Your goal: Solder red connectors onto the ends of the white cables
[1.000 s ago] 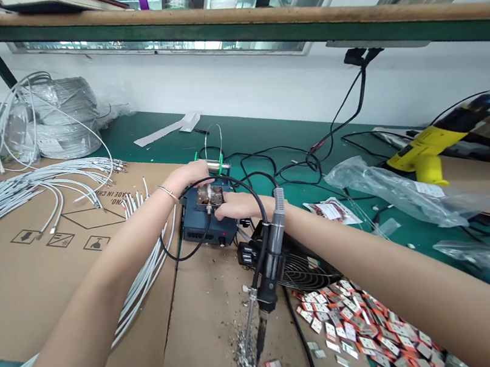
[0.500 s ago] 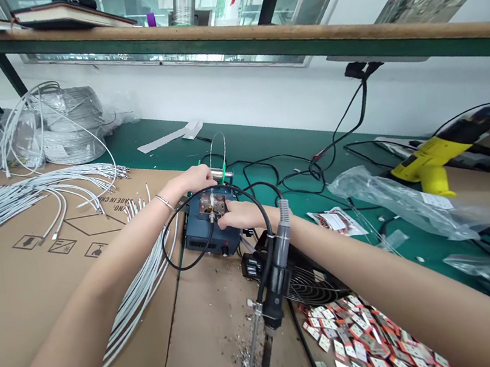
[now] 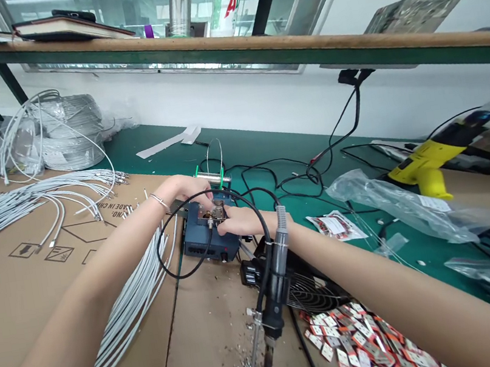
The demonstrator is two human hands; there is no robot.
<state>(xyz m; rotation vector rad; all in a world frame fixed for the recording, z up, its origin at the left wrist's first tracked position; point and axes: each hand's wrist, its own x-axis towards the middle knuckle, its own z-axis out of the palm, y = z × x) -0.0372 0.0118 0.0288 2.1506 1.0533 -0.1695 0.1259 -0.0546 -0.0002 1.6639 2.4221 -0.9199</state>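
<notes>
A dark blue box-shaped unit (image 3: 203, 242) stands on the cardboard, with a small metal fixture (image 3: 216, 213) on its top. My left hand (image 3: 193, 190) reaches over the fixture's left and back side, fingers bent down onto it; what they pinch is too small to make out. From the right, my right hand (image 3: 241, 219) rests beside the fixture, its thumb at the front edge and its other fingers hidden behind. Nearer to me, a soldering iron (image 3: 277, 289) hangs tip down in a holder. A solder spool (image 3: 214, 177) lies behind the unit.
White cables (image 3: 130, 311) lie on cardboard (image 3: 104, 290) at the left. Small red-and-white parts (image 3: 370, 342) are piled at the lower right. A yellow heat gun (image 3: 428, 162), plastic bags (image 3: 396, 210) and black cords occupy the right. A shelf (image 3: 224, 42) crosses above.
My left hand has moved from behind the fixture forward and down onto it. My right hand stays beside it. The whole view has shifted slightly.
</notes>
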